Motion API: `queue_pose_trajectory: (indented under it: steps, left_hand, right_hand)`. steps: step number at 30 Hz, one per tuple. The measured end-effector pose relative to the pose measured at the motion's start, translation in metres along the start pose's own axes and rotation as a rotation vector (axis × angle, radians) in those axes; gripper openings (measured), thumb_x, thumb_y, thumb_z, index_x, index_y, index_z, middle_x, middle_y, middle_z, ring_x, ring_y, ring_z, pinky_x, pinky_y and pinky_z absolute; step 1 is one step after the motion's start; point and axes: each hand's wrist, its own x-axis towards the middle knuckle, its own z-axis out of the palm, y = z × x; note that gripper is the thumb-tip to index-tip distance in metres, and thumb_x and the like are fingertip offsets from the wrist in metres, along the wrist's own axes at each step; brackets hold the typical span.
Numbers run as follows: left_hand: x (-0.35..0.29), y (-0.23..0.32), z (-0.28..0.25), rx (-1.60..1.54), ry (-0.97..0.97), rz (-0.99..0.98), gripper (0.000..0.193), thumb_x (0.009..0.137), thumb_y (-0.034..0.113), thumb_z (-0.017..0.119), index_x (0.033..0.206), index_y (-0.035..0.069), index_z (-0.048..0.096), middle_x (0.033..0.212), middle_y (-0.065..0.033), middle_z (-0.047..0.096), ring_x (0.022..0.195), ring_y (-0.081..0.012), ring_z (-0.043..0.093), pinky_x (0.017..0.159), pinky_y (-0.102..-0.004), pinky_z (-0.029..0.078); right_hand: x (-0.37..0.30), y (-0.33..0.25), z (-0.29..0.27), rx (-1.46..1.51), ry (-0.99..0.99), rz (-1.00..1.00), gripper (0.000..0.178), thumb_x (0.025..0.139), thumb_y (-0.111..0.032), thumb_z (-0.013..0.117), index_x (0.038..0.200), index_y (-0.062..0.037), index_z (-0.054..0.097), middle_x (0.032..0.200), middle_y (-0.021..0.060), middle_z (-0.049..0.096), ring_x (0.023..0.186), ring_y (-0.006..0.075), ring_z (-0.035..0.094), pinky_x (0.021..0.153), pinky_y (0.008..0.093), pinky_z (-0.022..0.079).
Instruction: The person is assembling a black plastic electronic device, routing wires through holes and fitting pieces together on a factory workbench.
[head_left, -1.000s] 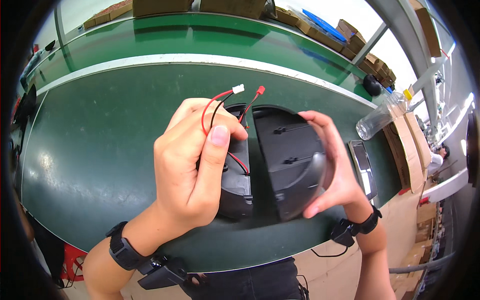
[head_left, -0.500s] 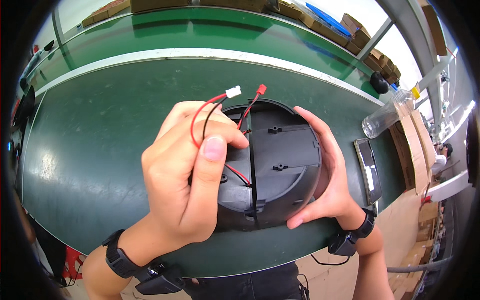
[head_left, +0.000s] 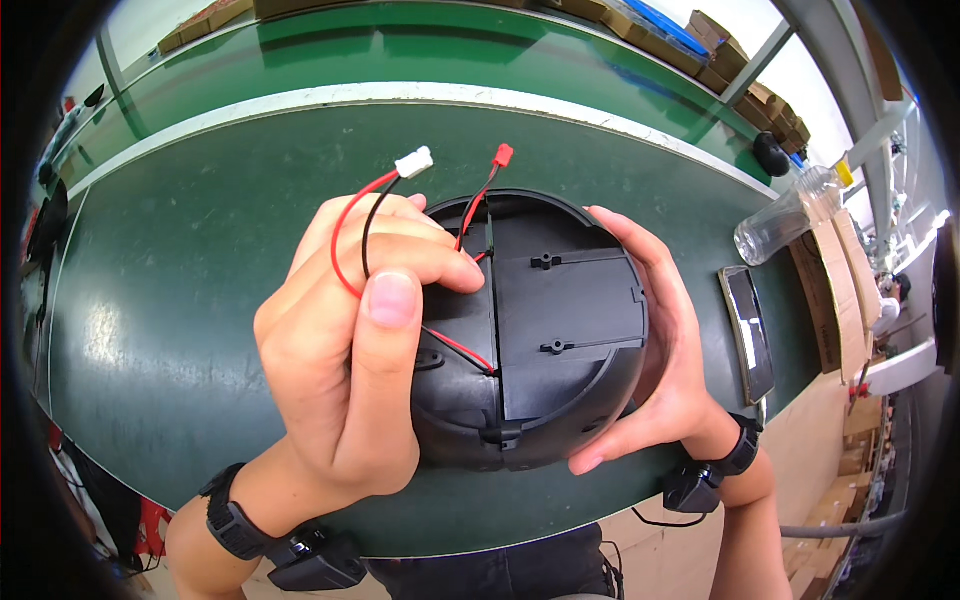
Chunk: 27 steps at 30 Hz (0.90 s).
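A round black plastic housing [head_left: 570,305] is held above the green bench, split by a seam down its middle. My right hand [head_left: 668,345] wraps round its right side, thumb low on the rim. Over the left half, my left hand [head_left: 345,340] is closed, pinching a red-and-black wire [head_left: 341,235] between thumb and forefinger. A white connector [head_left: 413,163] tops that wire's loop. Another thin red-and-black wire rises from the seam to a red connector [head_left: 503,156], standing free. My left fingers hide part of the housing's left half.
The green worktop [head_left: 180,270] spreads around the housing. At right lie a phone [head_left: 747,335], a clear plastic bottle [head_left: 785,220] with a yellow cap, and a cardboard box [head_left: 835,290]. Beyond a pale rail [head_left: 400,93] runs a green belt-like surface [head_left: 330,60].
My left hand has shifted slightly left, drawing the pinched wire and its white connector leftward. The red connector now stands a little higher and further left. My right hand keeps its hold on the housing.
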Motion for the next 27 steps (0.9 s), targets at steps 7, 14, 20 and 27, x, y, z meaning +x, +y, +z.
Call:
queue_pose_trajectory:
  steps: [7, 14, 20, 27]
  left_hand:
    - [0.003, 0.005, 0.001, 0.011, -0.042, 0.015, 0.039, 0.097, 0.019, 0.031, 0.085, -0.003, 0.061, 0.086, -0.0136, 0.063, 0.093, -0.026, 0.055, 0.097, -0.045, 0.041]
    - [0.002, 0.002, 0.006, 0.03, -0.084, 0.046, 0.037, 0.096, 0.024, 0.036, 0.103, -0.006, 0.057, 0.104, -0.0181, 0.06, 0.104, -0.0271, 0.055, 0.1, -0.0436, 0.039]
    - [0.004, 0.01, -0.009, 0.253, -0.051, -0.12, 0.105, 0.081, 0.081, 0.025, 0.134, -0.008, 0.041, 0.139, -0.021, 0.044, 0.131, -0.0289, 0.042, 0.109, -0.0432, 0.028]
    - [0.01, -0.005, 0.002, -0.204, -0.276, -0.29, 0.11, 0.081, 0.083, 0.021, 0.134, -0.012, 0.04, 0.138, -0.0244, 0.045, 0.124, -0.0275, 0.048, 0.104, -0.0371, 0.036]
  right_hand:
    - [-0.003, 0.008, 0.004, -0.056, -0.005, -0.003, 0.134, 0.043, -0.021, 0.097, 0.146, -0.0009, 0.013, 0.148, 0.0193, 0.022, 0.142, 0.031, 0.021, 0.116, 0.04, 0.018]
    - [-0.001, 0.01, 0.0, -0.17, -0.075, 0.016, 0.136, 0.046, -0.031, 0.095, 0.147, 0.002, 0.01, 0.15, 0.0198, 0.019, 0.141, 0.0327, 0.021, 0.115, 0.0409, 0.018]
    - [0.002, 0.006, 0.004, -0.252, -0.102, -0.054, 0.135, 0.046, -0.031, 0.095, 0.147, 0.0023, 0.012, 0.15, 0.0193, 0.02, 0.14, 0.0325, 0.023, 0.114, 0.0403, 0.02]
    - [0.001, 0.004, 0.002, -0.249, -0.1, -0.033, 0.133, 0.048, -0.03, 0.094, 0.148, 0.0021, 0.011, 0.149, 0.0197, 0.021, 0.14, 0.0318, 0.024, 0.114, 0.0391, 0.021]
